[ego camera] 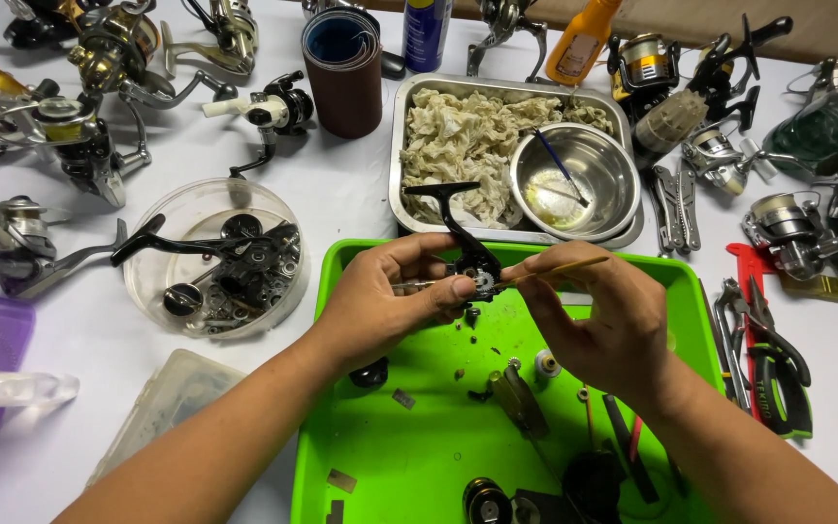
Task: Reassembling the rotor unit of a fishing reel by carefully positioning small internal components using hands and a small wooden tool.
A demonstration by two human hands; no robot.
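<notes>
Pinching the black reel body (470, 254) between thumb and fingers, the left hand (390, 296) exposes its gear (482, 282) just beside the fingertips, where the right hand's (598, 315) pinched brush (560, 269) applies grease, probably requiring light, steady strokes.

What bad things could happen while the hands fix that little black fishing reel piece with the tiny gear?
1. The left hand pinches the reel part only by its fingers above the green tray; it might slip and drop.
2. Small loose parts lie right under the hands and could get knocked around.
3. The thin brush in the right hand may smear grease past the gear.
</notes>
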